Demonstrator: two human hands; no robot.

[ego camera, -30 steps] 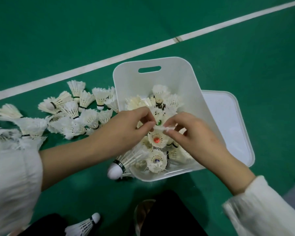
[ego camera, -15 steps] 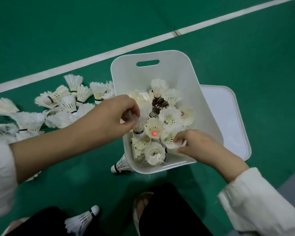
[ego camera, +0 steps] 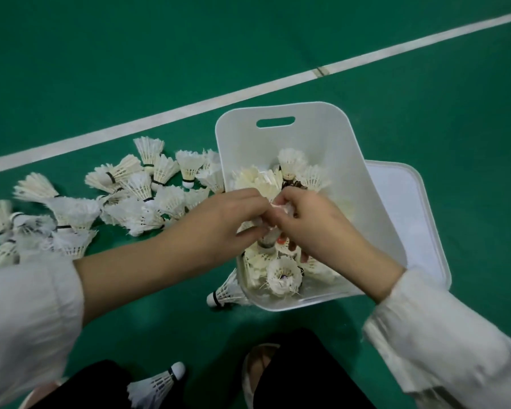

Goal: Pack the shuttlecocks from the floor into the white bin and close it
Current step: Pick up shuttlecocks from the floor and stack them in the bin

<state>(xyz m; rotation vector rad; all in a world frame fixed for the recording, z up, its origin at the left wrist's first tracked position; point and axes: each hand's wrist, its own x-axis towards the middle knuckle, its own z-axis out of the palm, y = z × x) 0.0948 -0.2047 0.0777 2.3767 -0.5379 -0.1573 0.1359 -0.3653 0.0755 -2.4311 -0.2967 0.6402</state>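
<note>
Both hands, left hand point(ego camera: 219, 222) & right hand point(ego camera: 316, 222), now brought together vs. 0.5 s ago, pinching one shuttlecock point(ego camera: 267, 231) over white bin point(ego camera: 278, 137); floor pile point(ego camera: 124, 202) still unpacked, lid point(ego camera: 407, 208) off.

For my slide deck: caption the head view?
Both hands nest shuttlecocks in the white bin.

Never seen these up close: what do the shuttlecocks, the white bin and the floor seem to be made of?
Shuttlecocks: skirts look like real white feathers, frayed at the tips; rounded white base, material unclear. White bin: likely moulded plastic, smooth, matte, with a cut-out handle. Floor: seemingly green vinyl or rubber court surface, faint sheen, white line.
</note>
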